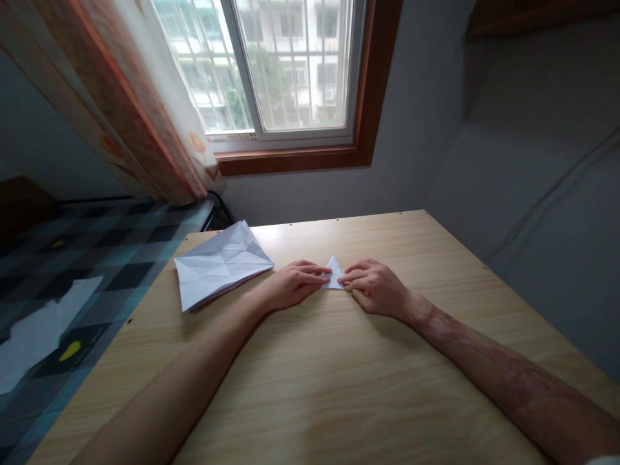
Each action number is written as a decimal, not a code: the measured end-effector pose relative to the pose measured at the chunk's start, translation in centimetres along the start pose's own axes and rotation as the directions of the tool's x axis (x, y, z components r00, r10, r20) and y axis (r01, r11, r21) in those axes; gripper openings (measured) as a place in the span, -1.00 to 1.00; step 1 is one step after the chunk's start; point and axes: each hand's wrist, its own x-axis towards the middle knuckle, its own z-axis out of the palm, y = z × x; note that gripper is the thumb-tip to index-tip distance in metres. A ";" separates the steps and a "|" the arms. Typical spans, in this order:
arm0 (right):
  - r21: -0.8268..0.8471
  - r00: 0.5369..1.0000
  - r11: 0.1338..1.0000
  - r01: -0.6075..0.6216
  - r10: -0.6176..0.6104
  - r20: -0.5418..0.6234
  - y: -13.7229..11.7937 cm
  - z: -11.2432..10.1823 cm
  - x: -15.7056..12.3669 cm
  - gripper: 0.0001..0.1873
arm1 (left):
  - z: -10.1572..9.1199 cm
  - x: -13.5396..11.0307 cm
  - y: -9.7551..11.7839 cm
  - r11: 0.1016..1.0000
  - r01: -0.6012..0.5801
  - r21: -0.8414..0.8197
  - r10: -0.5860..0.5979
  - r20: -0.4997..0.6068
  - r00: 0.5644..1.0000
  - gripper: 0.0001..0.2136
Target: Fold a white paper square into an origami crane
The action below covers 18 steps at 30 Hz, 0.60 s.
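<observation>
A small white folded paper (333, 274), triangular with its tip pointing away from me, lies flat on the wooden table (310, 374). From the left side, the fingers of my left hand (296, 282) press on its edge. On the opposite side my right hand (375, 284) has its fingertips on the paper's right corner, with the fingers bent and close together. Both hands rest low against the tabletop and partly cover the paper's sides. Beyond my left forearm sits a larger stack of creased white paper sheets (225, 261).
A bed with a checked cover (29, 271) stands left of the table, with loose white paper (46, 323) on it. Behind the table are a window (290, 71) and a patterned curtain (130, 97). A wall (547, 213) borders the right side.
</observation>
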 end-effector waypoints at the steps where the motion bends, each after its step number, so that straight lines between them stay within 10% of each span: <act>1: 0.009 1.000 1.000 0.012 -0.012 0.008 0.1 -0.2 0.0 -0.69 | 0.0 0.0 -0.1 1.000 -0.001 -0.005 0.001 0.004 1.000 -0.67; 18: -0.001 1.000 1.000 0.009 -0.009 0.020 0.1 -0.8 0.0 -0.68 | -0.1 -0.1 0.3 1.000 -0.010 0.028 0.011 -0.012 1.000 -0.71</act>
